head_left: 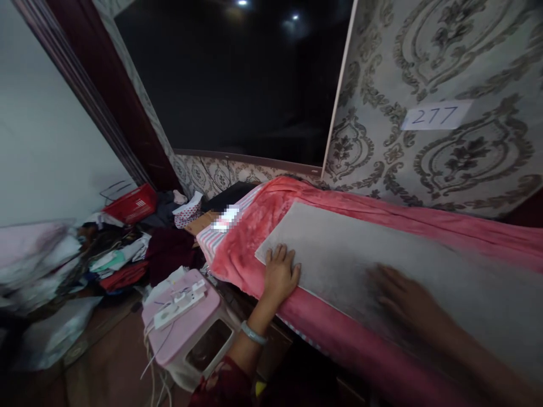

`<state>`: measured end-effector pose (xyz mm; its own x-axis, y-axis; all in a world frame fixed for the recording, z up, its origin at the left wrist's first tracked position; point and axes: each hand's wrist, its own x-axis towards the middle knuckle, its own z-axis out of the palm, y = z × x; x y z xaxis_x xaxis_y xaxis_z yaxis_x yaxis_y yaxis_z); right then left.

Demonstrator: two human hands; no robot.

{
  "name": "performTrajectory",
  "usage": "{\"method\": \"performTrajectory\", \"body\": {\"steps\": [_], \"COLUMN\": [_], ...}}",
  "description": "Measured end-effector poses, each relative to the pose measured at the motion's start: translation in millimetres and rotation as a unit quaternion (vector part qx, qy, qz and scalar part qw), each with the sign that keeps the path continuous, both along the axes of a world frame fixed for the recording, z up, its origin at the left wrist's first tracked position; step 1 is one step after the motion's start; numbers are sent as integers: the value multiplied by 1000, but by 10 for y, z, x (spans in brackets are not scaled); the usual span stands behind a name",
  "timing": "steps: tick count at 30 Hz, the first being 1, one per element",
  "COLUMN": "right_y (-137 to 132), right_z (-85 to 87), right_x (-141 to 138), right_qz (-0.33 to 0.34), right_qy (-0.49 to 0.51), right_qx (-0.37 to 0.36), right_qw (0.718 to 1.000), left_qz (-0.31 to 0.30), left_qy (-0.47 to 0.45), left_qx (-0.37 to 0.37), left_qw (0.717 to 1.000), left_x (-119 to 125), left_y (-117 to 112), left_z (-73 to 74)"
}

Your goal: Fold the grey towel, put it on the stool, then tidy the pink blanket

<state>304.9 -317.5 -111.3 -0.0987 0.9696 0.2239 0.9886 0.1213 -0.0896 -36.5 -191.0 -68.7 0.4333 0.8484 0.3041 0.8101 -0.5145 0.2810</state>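
Note:
A long, flat grey sheet (335, 237) lies across a pink blanket (250, 243) on a raised surface along the wall. Whether the sheet is cloth or board I cannot make out. My left hand (280, 274) rests palm down on the sheet's near left corner, fingers slightly spread, with a pale bangle at the wrist. Farther right, my right hand (401, 294) is stretched flat over the middle of the sheet, blurred by motion. Neither hand grips anything.
A pink stool (190, 333) with a white power strip (180, 305) stands left of the blanket. Piled clothes (123, 265) and a red bag (131, 204) lie farther left. A large dark television (246, 79) hangs above, beside a paper label (436, 115) on the wall.

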Motion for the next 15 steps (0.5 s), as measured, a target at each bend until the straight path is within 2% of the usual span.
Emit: {"method": "performTrajectory", "body": {"steps": [2, 4, 7, 9, 11, 13, 15], "right_y": [495, 907, 1382, 1624, 1826, 2010, 2192], "right_z": [212, 396, 541, 534, 465, 375, 296], "right_x": [-580, -1041, -1466, -1590, -1596, -1482, -1266], "right_qz": [67, 124, 174, 206, 239, 248, 217], "right_qy": [-2, -3, -7, -12, -18, -22, -23], "right_qx": [-30, -47, -56, -58, -57, -53, -51], "right_qw": [997, 991, 983, 977, 969, 967, 975], "left_qz": [5, 17, 35, 38, 40, 42, 41], "left_qy": [-10, -16, -9, 2, 6, 4, -1], "left_qx": [1, 8, 5, -13, -29, -36, -43], "left_qw": [1000, 1000, 999, 999, 999, 998, 998], "left_x": [-25, -65, -136, -170, -187, -190, -188], "left_y": [1, 16, 59, 85, 98, 96, 85], "left_z": [12, 25, 5, -40, -91, -129, -146]}}
